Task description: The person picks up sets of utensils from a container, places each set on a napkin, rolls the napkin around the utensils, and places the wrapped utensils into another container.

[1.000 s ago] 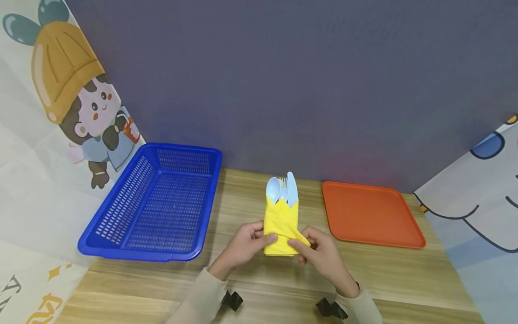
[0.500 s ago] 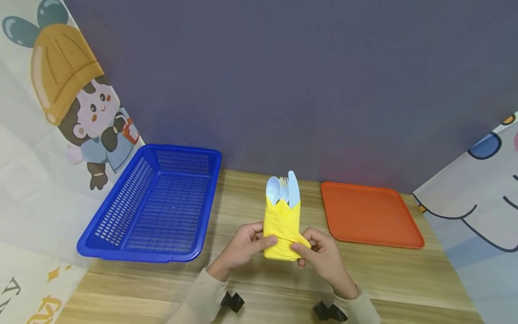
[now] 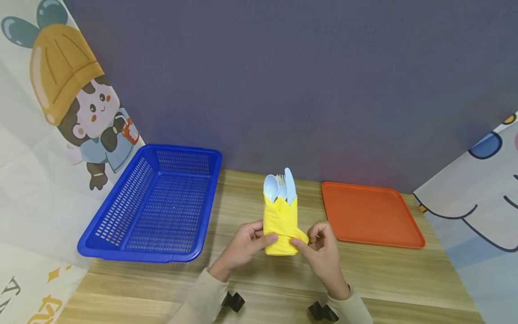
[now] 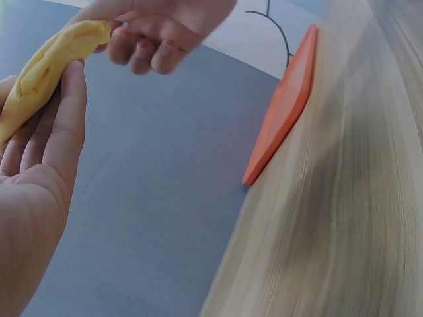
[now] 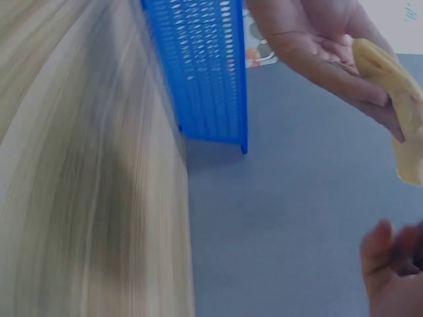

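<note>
A yellow napkin (image 3: 280, 225) is wrapped round a set of light blue plastic cutlery. The spoon (image 3: 271, 186), fork (image 3: 282, 188) and knife (image 3: 289, 186) stick out of its top, heads up; their handles are hidden inside. My left hand (image 3: 244, 245) grips the bundle's left side, thumb in front and fingers behind. At the lower right, my right hand (image 3: 323, 252) has its thumb on the napkin, with curled fingers at the loose corner. Both wrist views show the napkin edge-on, held up above the table.
A blue perforated basket (image 3: 202, 216) with nothing in it stands at the left of the wooden table (image 3: 251, 292). To the right lies a flat orange tray (image 3: 370, 213). A grey panel (image 3: 283, 90) rises behind.
My right hand's fingers have come out from behind the napkin and curled higher, beside its corner. The bundle has shifted slightly left and up; the left hand keeps its hold.
</note>
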Available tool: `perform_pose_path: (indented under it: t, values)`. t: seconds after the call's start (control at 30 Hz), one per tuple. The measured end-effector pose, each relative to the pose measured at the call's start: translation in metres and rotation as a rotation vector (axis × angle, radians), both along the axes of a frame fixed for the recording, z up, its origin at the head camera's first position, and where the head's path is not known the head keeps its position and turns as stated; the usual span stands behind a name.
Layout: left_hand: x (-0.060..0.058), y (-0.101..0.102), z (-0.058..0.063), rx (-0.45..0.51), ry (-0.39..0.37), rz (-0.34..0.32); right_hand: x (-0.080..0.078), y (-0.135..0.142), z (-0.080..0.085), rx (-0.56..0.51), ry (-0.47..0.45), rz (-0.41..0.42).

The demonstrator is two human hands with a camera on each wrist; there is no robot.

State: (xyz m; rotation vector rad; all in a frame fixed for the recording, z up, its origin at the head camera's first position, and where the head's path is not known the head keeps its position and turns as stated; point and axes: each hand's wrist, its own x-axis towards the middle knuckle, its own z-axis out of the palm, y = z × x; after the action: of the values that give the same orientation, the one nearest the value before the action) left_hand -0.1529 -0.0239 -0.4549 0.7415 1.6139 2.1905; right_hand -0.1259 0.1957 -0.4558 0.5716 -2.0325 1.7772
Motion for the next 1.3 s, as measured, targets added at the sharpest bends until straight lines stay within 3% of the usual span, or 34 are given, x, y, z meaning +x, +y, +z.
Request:
perform_pose_path:
  t: [0.2, 0.3, 0.4, 0.6, 0.87, 1.0, 1.13, 1.3]
  values:
    - [0.004, 0.005, 0.001, -0.063, 0.025, 0.109, -0.001, -0.006, 0.01, 0.2, 0.302, -0.141]
    - [0.007, 0.009, 0.002, -0.103, 0.061, 0.178, 0.001, -0.01, 0.018, 0.254, 0.36, -0.177]
    - [0.009, 0.013, 0.002, -0.117, 0.094, 0.228, 0.001, -0.01, 0.017, 0.286, 0.355, -0.215]
    - [0.014, 0.021, 0.001, -0.124, 0.135, 0.291, -0.002, -0.003, -0.003, 0.32, 0.242, -0.265]
    - [0.016, 0.026, -0.001, -0.137, 0.161, 0.319, 0.005, -0.01, -0.001, 0.348, 0.112, -0.309]
    - [0.013, 0.022, -0.003, -0.169, 0.149, 0.274, 0.005, -0.006, -0.005, 0.255, -0.077, -0.217]
    - [0.004, 0.016, -0.007, -0.185, 0.086, 0.177, 0.006, -0.002, -0.002, 0.133, -0.286, -0.106]
    - [-0.001, 0.011, -0.007, -0.102, 0.019, 0.074, 0.009, 0.0, 0.003, 0.02, -0.408, -0.022]
